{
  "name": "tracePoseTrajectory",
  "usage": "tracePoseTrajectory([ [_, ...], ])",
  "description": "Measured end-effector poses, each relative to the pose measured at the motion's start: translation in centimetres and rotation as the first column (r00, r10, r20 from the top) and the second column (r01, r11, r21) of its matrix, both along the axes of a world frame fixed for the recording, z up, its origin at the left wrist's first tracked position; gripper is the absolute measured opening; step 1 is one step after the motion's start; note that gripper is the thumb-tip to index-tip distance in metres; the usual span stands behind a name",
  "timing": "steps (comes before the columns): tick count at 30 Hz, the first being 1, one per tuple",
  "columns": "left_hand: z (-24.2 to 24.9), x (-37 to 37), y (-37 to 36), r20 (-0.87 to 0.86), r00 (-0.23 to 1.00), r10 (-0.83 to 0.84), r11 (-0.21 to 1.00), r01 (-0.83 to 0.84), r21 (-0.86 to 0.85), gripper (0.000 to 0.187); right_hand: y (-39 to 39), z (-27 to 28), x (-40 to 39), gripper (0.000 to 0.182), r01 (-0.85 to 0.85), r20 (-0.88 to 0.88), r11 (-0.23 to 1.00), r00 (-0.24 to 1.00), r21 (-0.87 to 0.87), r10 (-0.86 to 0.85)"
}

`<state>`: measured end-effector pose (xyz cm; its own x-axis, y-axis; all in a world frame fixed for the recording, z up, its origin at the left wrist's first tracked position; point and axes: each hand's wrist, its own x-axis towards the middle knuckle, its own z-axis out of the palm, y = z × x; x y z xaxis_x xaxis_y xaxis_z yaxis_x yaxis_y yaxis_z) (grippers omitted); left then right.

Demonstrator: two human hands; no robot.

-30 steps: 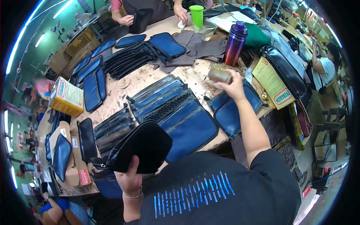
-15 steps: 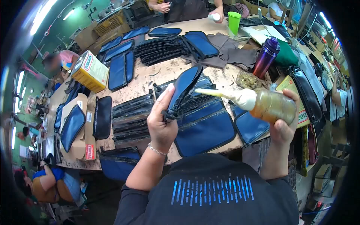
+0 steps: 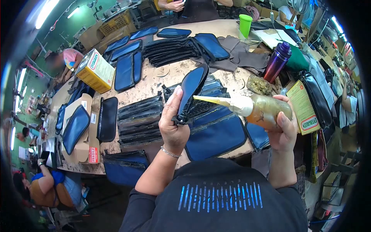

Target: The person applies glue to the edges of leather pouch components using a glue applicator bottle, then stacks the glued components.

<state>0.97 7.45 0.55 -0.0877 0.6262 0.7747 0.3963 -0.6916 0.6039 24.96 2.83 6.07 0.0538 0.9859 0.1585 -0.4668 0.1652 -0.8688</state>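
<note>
My left hand [image 3: 173, 121] is closed around a blue piece with black edging [image 3: 192, 86], held raised and tilted above the table. In my right hand [image 3: 285, 129] is a squeeze bottle [image 3: 264, 111] of amber liquid, probably glue, lying nearly level. Its long yellowish nozzle [image 3: 210, 99] points left, with the tip right at the black edge of the blue piece. Beneath my hands lie a large blue panel [image 3: 216, 137] and overlapping rows of blue pieces with black strips [image 3: 140, 120].
A yellow tin [image 3: 96, 73] stands at the left behind an open cardboard box [image 3: 87, 145]. Stacked black-edged pieces [image 3: 170, 50] lie at the back. A purple bottle [image 3: 277, 62] and a green cup [image 3: 245, 26] stand at the right. Another person [image 3: 197, 9] is across the table.
The squeeze bottle has moved left and slightly down, bringing its nozzle tip to the blue piece's edge. My left hand has shifted slightly right. The person opposite has drawn a white object back from the table.
</note>
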Motion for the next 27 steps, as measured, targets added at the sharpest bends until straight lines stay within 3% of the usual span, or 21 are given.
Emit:
tracePoseTrajectory([
  [8, -0.1, 0.1, 0.2, 0.003, 1.0, -0.006, 1.0, 0.006, 0.004, 0.036, -0.5, -0.8, -1.5, 0.048, -0.039, -0.026, 0.999, 0.999, 0.015, 0.039],
  [12, -0.2, 0.2, 0.2, 0.009, 1.0, -0.015, 1.0, 0.015, -0.004, 0.04, -0.4, -0.6, -1.5, 0.049, 0.07, -0.019, 0.997, 0.997, 0.017, -0.069],
  [15, -0.2, 0.3, 0.2, 0.044, 0.998, -0.037, 0.999, 0.038, -0.018, 0.039, -0.7, -1.0, -1.9, 0.051, 0.004, -0.009, 0.998, 1.0, 0.066, -0.003],
  [16, -0.3, 0.3, 0.2, 0.066, 0.997, -0.048, 0.999, 0.049, -0.022, 0.037, -0.8, -1.1, -1.8, 0.052, -0.029, 0.077, 0.994, 0.997, 0.104, 0.021],
  [18, -0.4, 0.3, 0.1, 0.087, 0.996, -0.032, 0.999, 0.035, -0.028, 0.032, -0.8, -0.7, -1.9, 0.053, 0.001, 0.012, 0.996, 1.0, 0.093, -0.003],
  [20, -0.6, 0.2, 0.2, 0.102, 0.995, -0.012, 1.0, 0.012, 0.003, 0.052, -0.6, -0.2, -1.7, 0.053, 0.068, 0.001, 0.994, 0.998, 0.084, -0.068],
  [21, -0.8, 0.1, 0.2, 0.128, 0.991, -0.03, 1.0, 0.031, -0.003, 0.051, -0.4, -0.1, -1.5, 0.054, 0.136, -0.01, 0.988, 0.991, 0.076, -0.135],
  [27, -0.6, 0.2, -0.6, 0.134, 0.991, -0.005, 0.991, 0.023, -0.133, 0.053, -0.6, -0.7, -1.5, 0.053, 0.066, 0.067, 0.985, 0.995, 0.158, -0.078],
])
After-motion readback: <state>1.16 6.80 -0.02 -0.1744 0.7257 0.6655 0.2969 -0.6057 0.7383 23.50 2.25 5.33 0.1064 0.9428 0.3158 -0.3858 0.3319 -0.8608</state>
